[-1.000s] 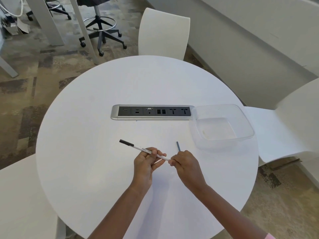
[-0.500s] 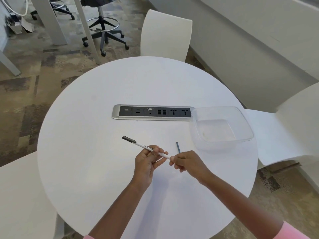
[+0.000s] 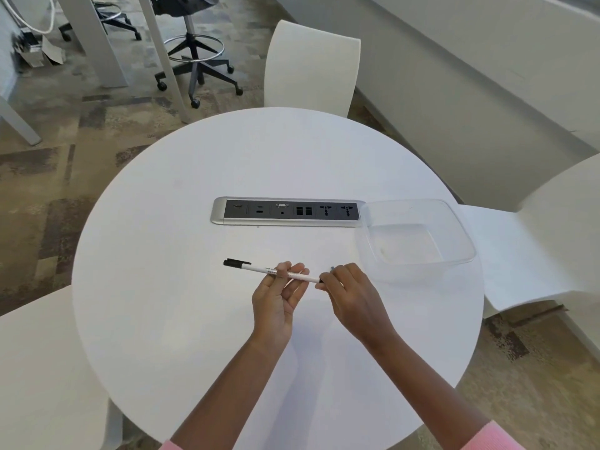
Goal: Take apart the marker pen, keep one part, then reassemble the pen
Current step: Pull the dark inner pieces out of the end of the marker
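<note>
**While One Hand Steadied the Barrel, the Other Worked Its End**

As you held the marker pen [image 3: 259, 269] just above the table [image 3: 162, 287], a little below the middle of the frame, your left hand [image 3: 276, 300] pinched the white barrel near its middle between thumb and curled fingers. That grip looked chosen to stop the barrel turning. The black capped end pointed free toward the left of the frame, and the other end lay open to your right hand [image 3: 352, 295]. Your right hand was closed on that end, its fingertips [image 3: 321, 286] gathered round a dark bit where the barrel stopped. Whether they were pushing a piece in or twisting it, I could not tell, because the knuckles hid the joint. By my reading, you were working an end fitting, either seating or loosening it.

A small bluish piece [image 3: 332, 268] showed just behind your right knuckles, mostly hidden. It seemed to lie on the table apart from the pen, which would suit a part set aside. The clear container [image 3: 459, 230] stood near, toward the right of the frame, handy for whatever you meant to keep. The socket strip [image 3: 285, 211] ran just to its left.
</note>
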The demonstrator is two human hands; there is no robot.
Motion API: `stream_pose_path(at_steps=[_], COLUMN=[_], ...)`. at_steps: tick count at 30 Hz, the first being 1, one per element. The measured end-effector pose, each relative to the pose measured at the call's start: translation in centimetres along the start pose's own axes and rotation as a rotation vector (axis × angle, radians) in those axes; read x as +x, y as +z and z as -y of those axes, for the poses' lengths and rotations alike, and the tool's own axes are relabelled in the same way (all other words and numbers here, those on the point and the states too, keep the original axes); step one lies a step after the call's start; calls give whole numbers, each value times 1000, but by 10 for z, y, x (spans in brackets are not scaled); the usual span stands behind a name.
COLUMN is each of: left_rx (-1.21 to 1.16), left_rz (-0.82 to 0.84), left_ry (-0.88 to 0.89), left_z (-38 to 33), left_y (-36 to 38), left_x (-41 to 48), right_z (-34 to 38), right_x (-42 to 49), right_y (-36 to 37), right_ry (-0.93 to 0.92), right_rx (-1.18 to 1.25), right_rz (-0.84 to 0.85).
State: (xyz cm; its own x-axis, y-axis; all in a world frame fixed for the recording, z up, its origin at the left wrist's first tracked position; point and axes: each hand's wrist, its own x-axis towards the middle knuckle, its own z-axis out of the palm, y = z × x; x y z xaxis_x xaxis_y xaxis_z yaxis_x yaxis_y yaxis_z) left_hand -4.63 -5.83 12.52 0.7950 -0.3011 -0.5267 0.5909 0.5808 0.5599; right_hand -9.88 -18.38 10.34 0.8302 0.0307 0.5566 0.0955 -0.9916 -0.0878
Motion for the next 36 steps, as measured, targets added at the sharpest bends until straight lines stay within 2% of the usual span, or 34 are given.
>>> stream_pose_path(at_steps=[6, 9, 13, 18, 22, 25, 27, 28, 30, 36], left_rx=[-172, -201, -144, -66, -23, 6, 23, 24, 21, -62], left_rz=[7, 5, 48, 110, 153, 177, 186, 188, 190, 167], left_ry=[8, 26, 54, 64, 62, 45, 45, 49, 60, 32], left_z=[-6, -7, -10, -16, -20, -22, -22, -23, -23, -22], left_y=[6, 9, 9, 9, 12, 13, 14, 15, 15, 15], left_x=[1, 2, 2, 1, 0, -1, -1, 0, 1, 3], right_z=[2, 5, 18, 30, 21, 11, 6, 5, 6, 15], right_x=[2, 5, 6, 16, 29, 36, 37, 38, 36, 16], right_y=[-2, -3, -8, -31, -42, -48, -52, -52, -51, -35], right_ry=[-50, 19, 335, 821, 1026, 1302, 1385, 1355, 1185, 537], right_rx=[-4, 50, 363, 802, 1006, 1324, 1469, 1467, 1311, 479], right_rz=[20, 53, 125, 330, 531, 691, 737, 737, 665, 209])
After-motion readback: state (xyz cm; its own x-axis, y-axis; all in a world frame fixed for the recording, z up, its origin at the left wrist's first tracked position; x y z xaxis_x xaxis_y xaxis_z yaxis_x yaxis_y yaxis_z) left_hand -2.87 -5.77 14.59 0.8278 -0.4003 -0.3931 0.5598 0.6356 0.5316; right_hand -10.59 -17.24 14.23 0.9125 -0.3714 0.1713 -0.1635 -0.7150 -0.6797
